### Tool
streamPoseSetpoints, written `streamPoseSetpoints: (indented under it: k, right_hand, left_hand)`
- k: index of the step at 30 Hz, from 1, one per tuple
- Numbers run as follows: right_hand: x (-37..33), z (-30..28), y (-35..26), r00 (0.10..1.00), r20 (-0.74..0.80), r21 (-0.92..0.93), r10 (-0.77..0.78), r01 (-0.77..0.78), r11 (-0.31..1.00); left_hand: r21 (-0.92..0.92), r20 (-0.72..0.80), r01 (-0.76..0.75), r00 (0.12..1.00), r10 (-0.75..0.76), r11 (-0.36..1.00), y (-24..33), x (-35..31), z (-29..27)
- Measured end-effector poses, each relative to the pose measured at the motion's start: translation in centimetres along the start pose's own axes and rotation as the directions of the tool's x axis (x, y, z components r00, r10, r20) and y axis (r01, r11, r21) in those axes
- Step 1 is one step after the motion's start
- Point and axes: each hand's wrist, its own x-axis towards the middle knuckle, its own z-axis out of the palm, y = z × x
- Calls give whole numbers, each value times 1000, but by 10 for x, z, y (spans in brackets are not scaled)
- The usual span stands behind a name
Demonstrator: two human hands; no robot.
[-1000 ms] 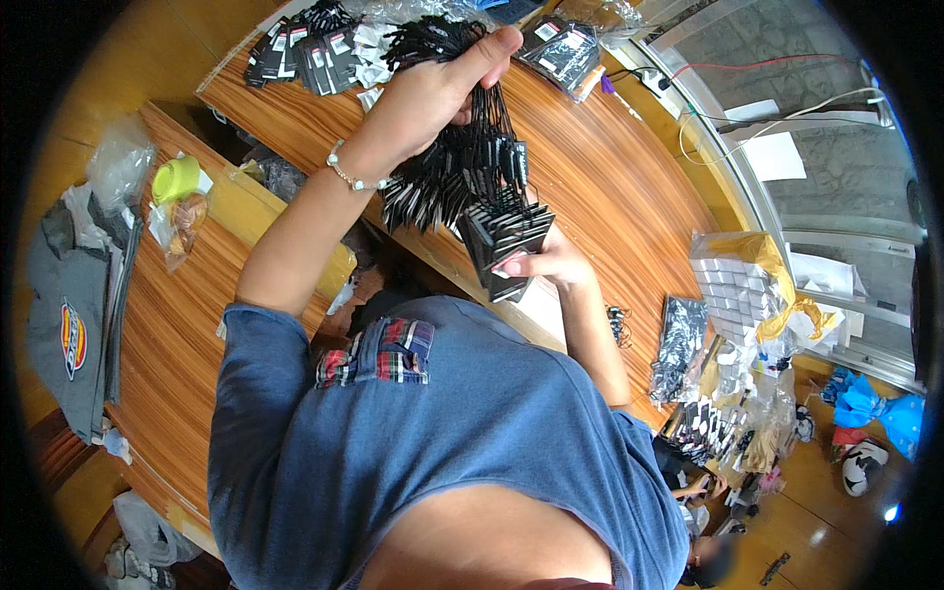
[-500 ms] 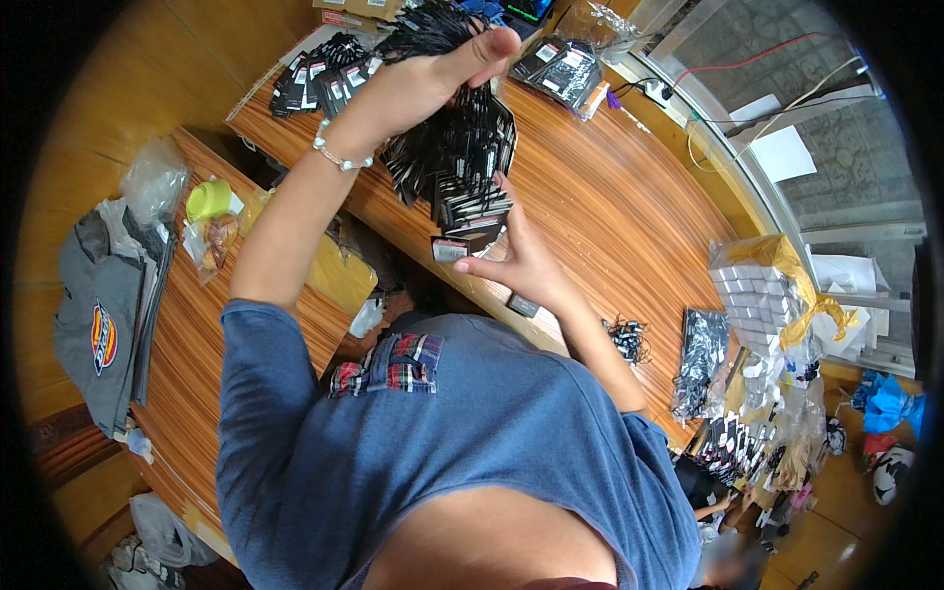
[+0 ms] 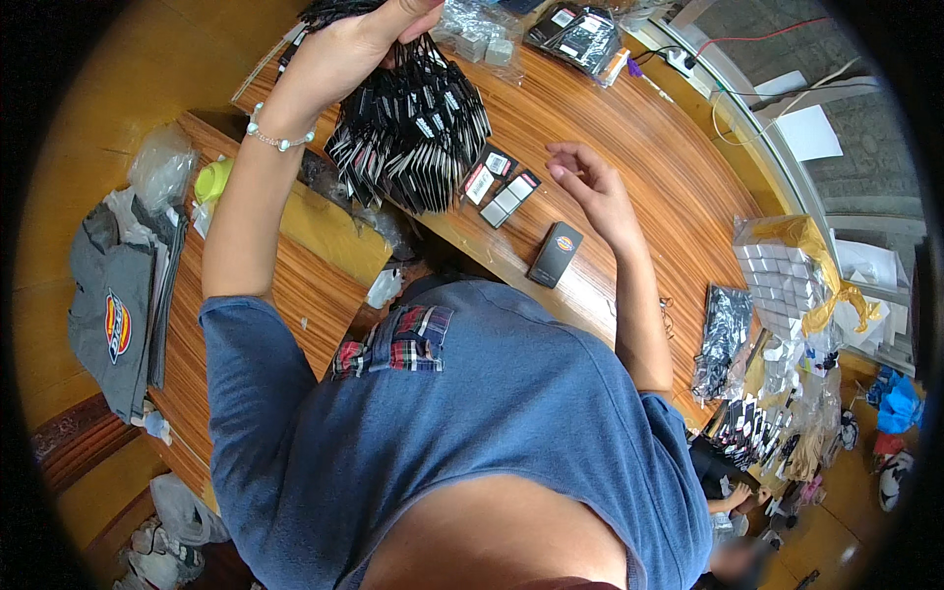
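Note:
My left hand (image 3: pixel 359 44), partly cut off by the top edge of the view, is closed on the black cords of a thick bundle of hang tags (image 3: pixel 408 138). The black and white tags dangle below it in a fanned clump over the near edge of the wooden table (image 3: pixel 649 197). To the right, my right hand (image 3: pixel 598 192) hovers above the tabletop, fingers loosely curled and apart, holding nothing. Between the hands lie a few loose hang tags (image 3: pixel 508 200) with white labels. Nearer me lies a black card-like piece (image 3: pixel 557 254) with a coloured logo.
Bagged black tags (image 3: pixel 580 41) and a clear bag of small pale blocks (image 3: pixel 484 41) lie at the back. At the right are a flat black package (image 3: pixel 723 334) and wrapped white boxes (image 3: pixel 782 270). Grey folded garments (image 3: pixel 113 305) hang at the left. Another person's hand (image 3: pixel 736 497) shows lower right.
My left hand has moved up and left with the bundle. My right hand has come away from the tags and moved right. Loose tags and the black piece now show on the table.

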Motion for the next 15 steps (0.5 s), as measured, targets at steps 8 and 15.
streamPoseSetpoints:
  k: [8, 15]
  right_hand:
    - [25, 60, -38, 957, -31, 6, -290, 290, 957]
    - [46, 89, -61, 878, -116, -65, -465, 460, 885]
  left_hand:
    - [67, -53, 7, 999, -4, 998, -24, -4, -22]
    - [60, -171, 301, 943, -287, 952, -21, -5, -23]
